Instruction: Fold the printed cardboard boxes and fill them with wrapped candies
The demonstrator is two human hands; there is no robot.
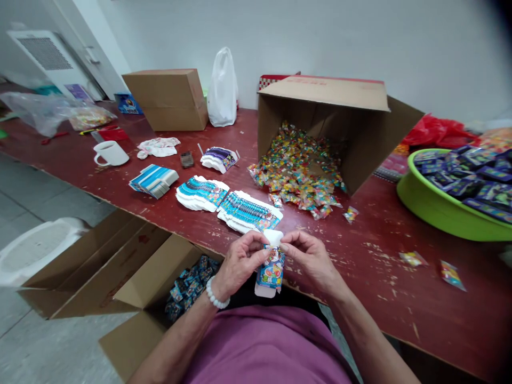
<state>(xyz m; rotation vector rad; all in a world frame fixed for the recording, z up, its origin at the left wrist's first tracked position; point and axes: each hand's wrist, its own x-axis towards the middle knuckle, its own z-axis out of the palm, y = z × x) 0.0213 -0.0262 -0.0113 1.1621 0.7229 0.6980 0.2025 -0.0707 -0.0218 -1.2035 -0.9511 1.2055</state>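
My left hand (237,262) and my right hand (310,257) both pinch the top of a small printed carton (270,271), held upright over the front edge of the red table (400,298). Its white top flap stands open between my fingertips. My left wrist wears a white bead bracelet. Just beyond my hands lie fanned stacks of flat blue carton blanks (228,205). A heap of small colourful wrapped sweets (300,173) spills out of a big cardboard box (340,122) lying on its side.
A green basin (440,210) of filled blue cartons sits at the right. An open cardboard box (160,277) on the floor at the left holds more cartons. A white mug (110,153), a closed brown box (170,98) and a white plastic bag (223,88) stand further back.
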